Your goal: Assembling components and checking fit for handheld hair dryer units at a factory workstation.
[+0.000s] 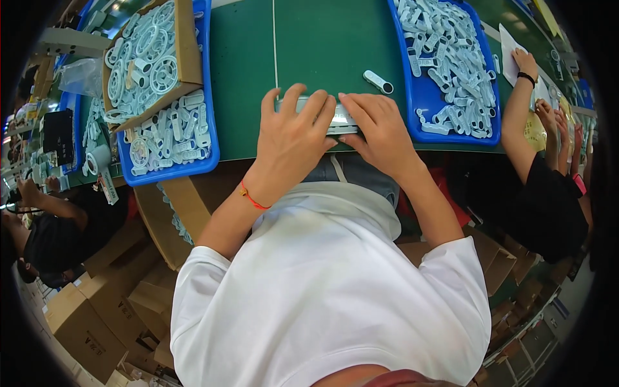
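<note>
At the near edge of the green table point(242, 77), a pale, translucent-looking plastic part point(342, 120) is held between my two hands. My left hand point(293, 138) curls over its left end, the fingertips slightly blurred and the thumb on the near side. My right hand point(382, 132) pinches the right end between thumb and fingers. Both hands cover much of the part, so its full shape is hidden. A loose pale oblong piece with a dark end point(378, 82) lies on the table beyond my right hand.
On the right, a blue tray point(412, 129) holds many pale oblong pieces. A cardboard box point(188, 51) of pale rings and parts rests over another blue tray point(209, 145) on the left. Co-workers' arms point(516, 122) show at the right; cardboard boxes point(84, 329) stand below.
</note>
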### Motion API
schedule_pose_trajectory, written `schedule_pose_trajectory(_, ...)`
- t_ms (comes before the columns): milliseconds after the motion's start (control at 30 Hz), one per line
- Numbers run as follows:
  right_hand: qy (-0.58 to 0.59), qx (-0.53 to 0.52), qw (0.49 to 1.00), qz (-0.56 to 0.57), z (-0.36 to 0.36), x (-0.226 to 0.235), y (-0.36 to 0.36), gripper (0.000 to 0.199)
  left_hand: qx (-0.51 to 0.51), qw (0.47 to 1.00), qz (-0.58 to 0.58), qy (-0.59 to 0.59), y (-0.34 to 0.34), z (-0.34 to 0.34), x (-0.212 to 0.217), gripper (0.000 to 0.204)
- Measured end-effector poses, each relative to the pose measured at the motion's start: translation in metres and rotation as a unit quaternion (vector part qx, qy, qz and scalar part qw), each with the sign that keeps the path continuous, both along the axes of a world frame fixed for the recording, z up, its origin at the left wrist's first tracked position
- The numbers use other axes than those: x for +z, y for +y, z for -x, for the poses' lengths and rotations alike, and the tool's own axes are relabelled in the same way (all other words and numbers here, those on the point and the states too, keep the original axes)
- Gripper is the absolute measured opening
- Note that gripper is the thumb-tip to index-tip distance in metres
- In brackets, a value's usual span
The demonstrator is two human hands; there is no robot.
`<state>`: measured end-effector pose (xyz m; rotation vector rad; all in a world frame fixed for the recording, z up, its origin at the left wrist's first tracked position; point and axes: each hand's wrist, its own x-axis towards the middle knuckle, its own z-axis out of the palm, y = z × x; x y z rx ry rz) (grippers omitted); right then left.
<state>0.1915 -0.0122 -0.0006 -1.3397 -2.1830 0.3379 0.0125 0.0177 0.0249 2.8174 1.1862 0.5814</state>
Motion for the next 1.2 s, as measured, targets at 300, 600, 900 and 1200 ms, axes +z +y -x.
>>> schedule_pose_trajectory(300, 0.061, -0.013, 0.998, 0.016, 0.000, 0.002, 0.000, 0.054, 0.006, 0.997, 0.022, -0.067, 0.001, -0.002, -0.007, 0.046)
schedule_pose_trajectory(600, 0.085, -0.013, 0.996, -0.015, -0.003, -0.004, 0.003, 0.052, -0.011, 0.996, 0.031, -0.077, 0.008, 0.000, -0.003, 0.051)
schedule_pose_trajectory(900, 0.600, -0.063, 0.734, 0.312, 0.012, 0.005, -0.012, 0.055, -0.038, 0.706, 0.468, -0.531, -0.009, -0.014, -0.027, 0.076)
schedule_pose_trajectory(1200, 0.608, -0.052, 0.745, 0.267, 0.021, 0.009, 0.001, 0.048, -0.062, 0.644, 0.500, -0.575, 0.012, -0.028, -0.015, 0.061)
